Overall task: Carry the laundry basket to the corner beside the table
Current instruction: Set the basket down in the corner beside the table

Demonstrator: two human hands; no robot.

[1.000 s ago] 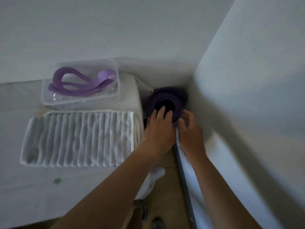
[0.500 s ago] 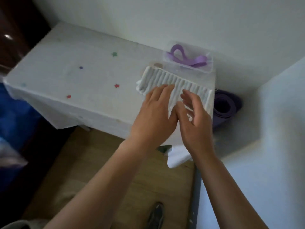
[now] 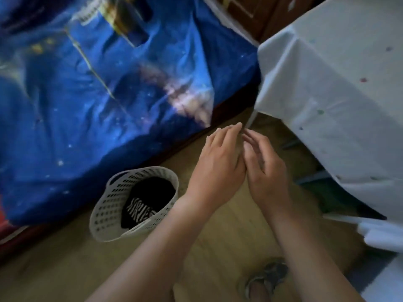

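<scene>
A white perforated laundry basket (image 3: pixel 104 205) stands on the wooden floor beside the bed, with dark clothing (image 3: pixel 148 201) inside it. My left hand (image 3: pixel 218 164) hovers in the air to the right of the basket, fingers stretched and empty. My right hand (image 3: pixel 263 168) is pressed against it, fingers loosely curled, holding nothing. My left forearm passes just over the basket's near rim. The table (image 3: pixel 340 88), draped in a white cloth with small coloured stars, fills the right side.
A bed with a blue galaxy-print cover (image 3: pixel 104 88) takes up the left and top. Wooden floor (image 3: pixel 222 240) runs between bed and table. A foot in a sandal (image 3: pixel 261 280) shows at the bottom. Dark wooden furniture (image 3: pixel 257 16) stands at the top right.
The view has swung left, away from the corner with the rolled purple mat and the towel on the table. My hands have left the towel and now hang over the floor near the basket.
</scene>
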